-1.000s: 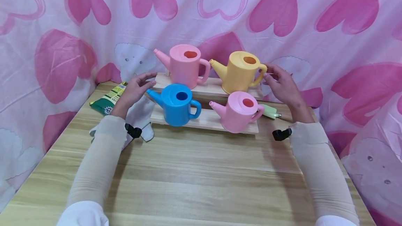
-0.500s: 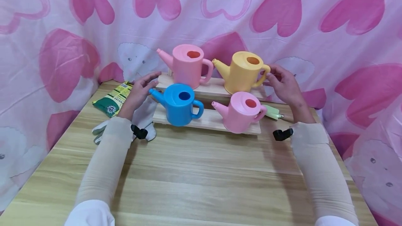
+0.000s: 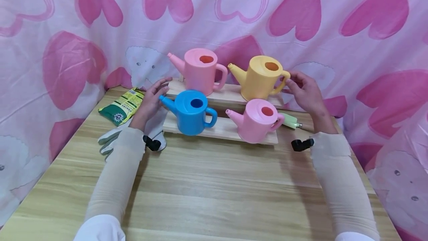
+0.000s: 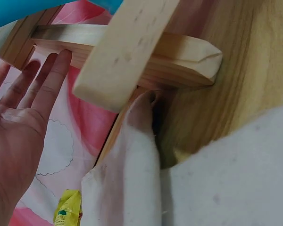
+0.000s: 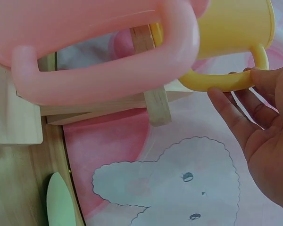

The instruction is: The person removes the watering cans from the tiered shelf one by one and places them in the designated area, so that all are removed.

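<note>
A two-step wooden stand (image 3: 222,127) bears a salmon-pink watering can (image 3: 200,71) and a yellow watering can (image 3: 259,79) on its upper board. On the lower board stand a blue watering can (image 3: 190,116) and a smaller pink watering can (image 3: 255,122). My right hand (image 3: 305,94) pinches the yellow can's handle (image 5: 226,84) between thumb and fingers. At the stand's left end is my left hand (image 3: 152,101), its fingers extended; in the left wrist view the fingertips (image 4: 63,56) are close to the wooden frame, contact unclear. That hand holds nothing.
A grey-white glove (image 3: 155,124) lies under and beside the left forearm. Behind it is a green and yellow packet (image 3: 122,105). Right of the stand lies a light green tool handle (image 3: 290,120) with a metal shaft. A heart-patterned curtain (image 3: 230,49) hangs behind the table (image 3: 214,189).
The yellow watering can has shifted slightly right with my right hand. My left hand stays beside the stand's left end, moving slightly with the view. The other cans keep their places.
</note>
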Demonstrator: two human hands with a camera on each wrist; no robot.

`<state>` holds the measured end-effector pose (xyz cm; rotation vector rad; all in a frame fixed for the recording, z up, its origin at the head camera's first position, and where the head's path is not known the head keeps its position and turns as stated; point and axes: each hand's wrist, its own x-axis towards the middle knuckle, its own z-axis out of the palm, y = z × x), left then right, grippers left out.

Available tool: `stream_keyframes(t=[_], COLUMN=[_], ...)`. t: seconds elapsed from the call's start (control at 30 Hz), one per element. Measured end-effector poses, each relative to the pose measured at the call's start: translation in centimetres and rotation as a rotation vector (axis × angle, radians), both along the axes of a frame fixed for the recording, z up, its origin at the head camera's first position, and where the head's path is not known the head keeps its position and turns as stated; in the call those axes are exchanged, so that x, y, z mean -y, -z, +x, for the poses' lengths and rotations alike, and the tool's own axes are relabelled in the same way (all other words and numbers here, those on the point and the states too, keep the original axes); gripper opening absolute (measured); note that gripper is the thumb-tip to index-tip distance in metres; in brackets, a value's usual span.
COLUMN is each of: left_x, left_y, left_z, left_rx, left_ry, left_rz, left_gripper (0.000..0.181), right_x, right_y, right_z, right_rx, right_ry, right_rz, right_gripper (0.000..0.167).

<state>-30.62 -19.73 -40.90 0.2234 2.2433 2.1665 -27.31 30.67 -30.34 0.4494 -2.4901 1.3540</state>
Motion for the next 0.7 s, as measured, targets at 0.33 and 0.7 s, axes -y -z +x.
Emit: stream_keyframes(t=[0.33,0.7], left_x=[-0.3,-0.3], left_y=[0.5,0.2], left_z=[0.0,0.2], left_rx=[0.01,0.017], left_ry=[-0.005,-0.015], left_rz=[0.087,0.071], left_gripper=[0.046,0.044], right_x=[-1.3,-4.1], right_y=[-0.5,-2.0], right_z=[0.7,2.4], right_rx=[-0.015,-0.022], right_ry=[0.009,0.079], right_rz=[-0.082,-0.197], right_gripper=[0.033,0.032])
